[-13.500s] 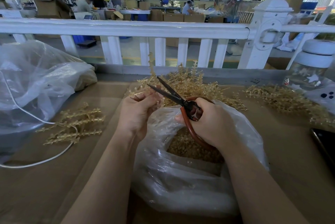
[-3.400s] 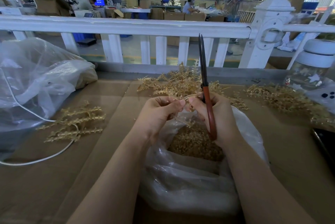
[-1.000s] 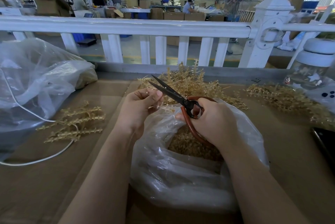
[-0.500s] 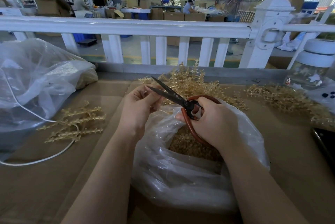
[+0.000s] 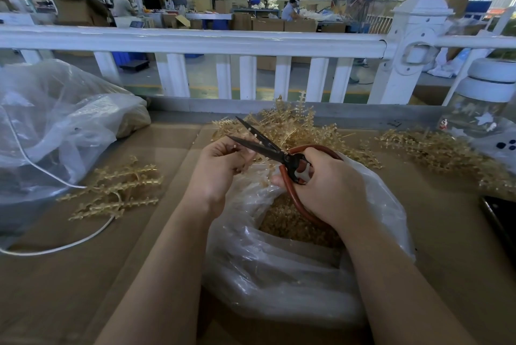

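**Snipping golden plastic sprigs into a bag: partly done, plenty left**

Left to right: a large clear sack (image 5: 55, 126) and a white cable (image 5: 55, 247) lie on the cardboard-covered table (image 5: 83, 274), with a small bunch of sprigs (image 5: 117, 188) beside them. At centre, the left hand (image 5: 220, 168) pinches a sprig (image 5: 265, 175) in curled fingers, held just over the mouth of the open bag (image 5: 279, 274). The right hand (image 5: 329, 188) is wrapped round the red handles of the scissors (image 5: 268, 152), blades parted at the sprig. Cut bits (image 5: 282, 221) already cover the bag's bottom. The uncut heap behind (image 5: 296, 126) and another to the right (image 5: 441, 152) look untouched (roughly midway, I judge). A lidded jar (image 5: 485, 98) and a dark phone (image 5: 499, 216) sit far right, well apart from the hands. Nothing blocks the cut.
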`<state>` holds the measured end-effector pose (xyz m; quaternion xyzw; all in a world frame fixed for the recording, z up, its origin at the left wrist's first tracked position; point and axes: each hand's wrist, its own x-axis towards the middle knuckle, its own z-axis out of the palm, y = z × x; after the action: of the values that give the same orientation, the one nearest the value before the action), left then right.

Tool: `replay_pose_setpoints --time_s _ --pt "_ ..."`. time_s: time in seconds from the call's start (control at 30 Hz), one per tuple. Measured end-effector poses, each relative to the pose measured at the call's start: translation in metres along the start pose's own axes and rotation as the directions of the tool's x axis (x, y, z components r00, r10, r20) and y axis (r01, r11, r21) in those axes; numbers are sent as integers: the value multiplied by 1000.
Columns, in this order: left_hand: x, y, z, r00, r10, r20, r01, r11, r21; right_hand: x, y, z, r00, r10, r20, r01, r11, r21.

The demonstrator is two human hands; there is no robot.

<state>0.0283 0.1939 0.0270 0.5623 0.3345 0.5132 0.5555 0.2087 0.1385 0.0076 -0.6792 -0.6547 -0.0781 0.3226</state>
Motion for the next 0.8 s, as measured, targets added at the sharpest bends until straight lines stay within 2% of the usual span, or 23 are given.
replay_pose_setpoints --time_s 0.37,0.8 --pt "3 -5 1 1000 -12 18 13 999 -35 1 -1 1 998 -15 -60 11 998 -65" --pt "4 -8 -2 996 62 62 -62 998 -9 1 1 4 998 -25 -57 26 1000 17"
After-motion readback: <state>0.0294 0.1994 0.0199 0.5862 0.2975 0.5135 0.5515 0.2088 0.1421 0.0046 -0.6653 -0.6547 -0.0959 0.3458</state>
